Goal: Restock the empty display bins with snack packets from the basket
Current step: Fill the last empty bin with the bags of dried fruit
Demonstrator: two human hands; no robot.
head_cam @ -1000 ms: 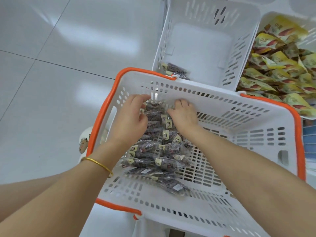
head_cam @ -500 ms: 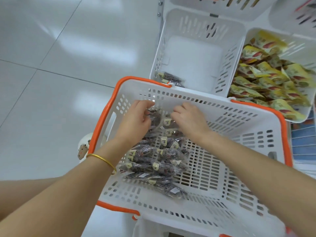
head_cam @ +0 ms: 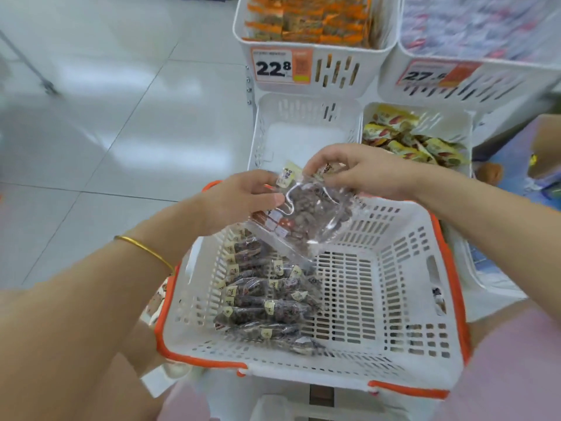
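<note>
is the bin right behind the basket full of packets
No, the white bin behind the basket shows a bare floor, while the bin to its right holds yellow packets.

A shop is shown. White slotted display bins (head_cam: pixel 306 123) are stacked in tiers on a rack, each sort of packaged snack kept in its own bin: orange packets (head_cam: pixel 306 19) above, yellow packets (head_cam: pixel 409 141) below. Printed price tags (head_cam: pixel 280 65) are fixed to the upper bins' fronts, one reading 22.8. A white shopping basket (head_cam: pixel 394 344) with an orange rim is seen over a glossy tiled floor (head_cam: pixel 106 117).
</note>
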